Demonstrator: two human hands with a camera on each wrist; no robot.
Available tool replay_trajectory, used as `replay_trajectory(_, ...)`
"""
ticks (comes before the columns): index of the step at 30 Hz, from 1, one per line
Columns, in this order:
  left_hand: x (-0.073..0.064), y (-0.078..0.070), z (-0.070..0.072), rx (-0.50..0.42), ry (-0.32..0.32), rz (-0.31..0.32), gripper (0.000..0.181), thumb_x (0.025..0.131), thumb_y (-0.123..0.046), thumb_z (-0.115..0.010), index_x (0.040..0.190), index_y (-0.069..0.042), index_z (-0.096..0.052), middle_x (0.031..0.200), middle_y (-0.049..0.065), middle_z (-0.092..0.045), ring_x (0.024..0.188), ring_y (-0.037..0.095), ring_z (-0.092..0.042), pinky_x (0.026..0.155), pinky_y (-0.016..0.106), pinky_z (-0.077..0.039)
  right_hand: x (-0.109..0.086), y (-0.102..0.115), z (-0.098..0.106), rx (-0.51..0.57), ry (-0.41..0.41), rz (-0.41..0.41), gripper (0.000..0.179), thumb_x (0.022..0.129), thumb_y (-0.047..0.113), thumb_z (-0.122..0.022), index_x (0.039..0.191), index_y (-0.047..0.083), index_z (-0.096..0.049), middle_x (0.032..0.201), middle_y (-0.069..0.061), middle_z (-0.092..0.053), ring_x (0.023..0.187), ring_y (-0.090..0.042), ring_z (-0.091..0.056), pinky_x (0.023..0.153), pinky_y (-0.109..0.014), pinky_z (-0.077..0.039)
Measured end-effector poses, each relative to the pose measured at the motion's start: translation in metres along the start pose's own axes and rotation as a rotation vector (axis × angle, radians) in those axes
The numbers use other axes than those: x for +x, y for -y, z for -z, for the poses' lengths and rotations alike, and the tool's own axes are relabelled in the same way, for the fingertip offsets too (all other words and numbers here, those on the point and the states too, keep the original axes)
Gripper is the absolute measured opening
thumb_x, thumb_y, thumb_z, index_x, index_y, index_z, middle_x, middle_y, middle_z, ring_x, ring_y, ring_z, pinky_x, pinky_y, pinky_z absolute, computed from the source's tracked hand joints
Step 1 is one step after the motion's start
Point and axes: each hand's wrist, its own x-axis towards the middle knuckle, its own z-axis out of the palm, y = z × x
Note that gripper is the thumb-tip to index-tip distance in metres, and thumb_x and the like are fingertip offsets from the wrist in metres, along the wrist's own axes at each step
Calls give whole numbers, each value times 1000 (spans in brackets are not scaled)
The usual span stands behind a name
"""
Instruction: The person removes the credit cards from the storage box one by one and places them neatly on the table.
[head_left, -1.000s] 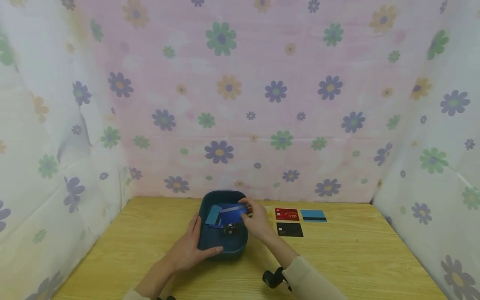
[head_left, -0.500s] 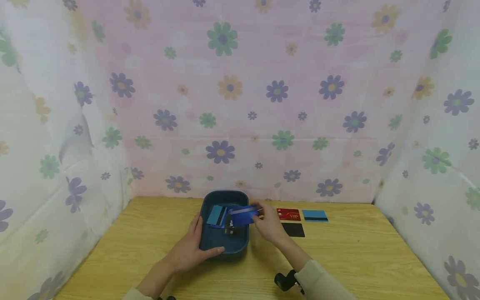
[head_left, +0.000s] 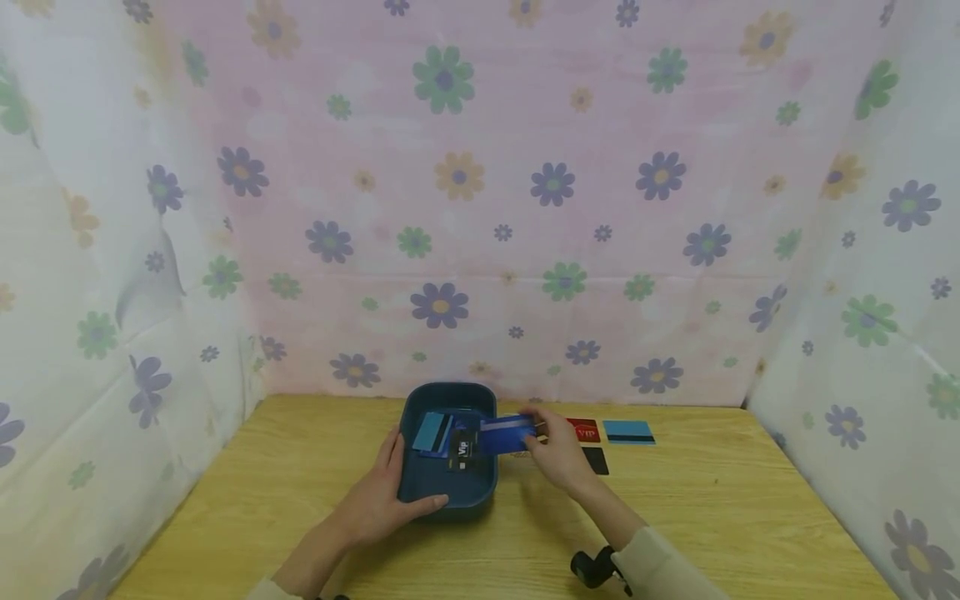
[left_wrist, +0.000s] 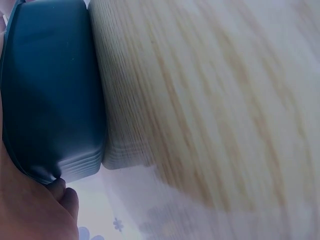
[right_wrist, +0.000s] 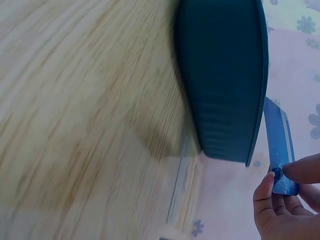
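Observation:
A dark teal plastic box (head_left: 438,492) stands on the wooden table. My left hand (head_left: 375,496) grips it, thumb over the front rim and fingers along the left side. In the left wrist view, that hand (left_wrist: 35,210) curls round one end of the box (left_wrist: 55,90). My right hand (head_left: 558,454) pinches a blue card (head_left: 504,435) with a pale stripe, level with the box's right rim. The right wrist view shows thumb and fingers on the blue card's end (right_wrist: 281,145). Inside the box lie a light blue card (head_left: 431,432), another blue card beneath it and a black Vip card (head_left: 462,450).
Right of the box, a red VIP card (head_left: 588,430), a light blue card (head_left: 628,432) and a black card (head_left: 597,461) lie on the table (head_left: 720,517). My right hand partly covers the red and black ones. Flowered cloth (head_left: 480,208) hangs behind and at both sides.
My right hand has drawn the blue card rightward from inside the box to its right rim, uncovering the black Vip card. My left hand keeps its place on the box.

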Motion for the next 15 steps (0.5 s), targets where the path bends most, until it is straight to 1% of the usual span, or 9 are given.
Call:
replay_trajectory(6,0,-1,-1,-20,11,2,133,78,-77,-71,165,-5,1,171,19,1,144,49,-37,106,62,-43,-7,-6,17,25,-5,-30,39,93,-12,-62,129,5,-65,113,-14,-67,91,-25,-66,65,-31,-54)
replay_trajectory(12,-2,-2,2,-31,28,8,133,80,-75,-71,164,-3,3,171,19,5,145,51,-34,106,62,-43,-14,-12,36,33,-7,-39,38,93,-13,-61,128,2,-65,113,-16,-67,86,-25,-67,61,-31,-50)
replay_trajectory(15,-1,-1,3,-27,31,2,133,80,-76,-70,164,-3,4,171,20,5,145,51,-33,106,62,-43,-17,-16,46,8,-13,-60,38,93,-11,-61,128,3,-66,114,-16,-66,87,-26,-66,62,-30,-50)
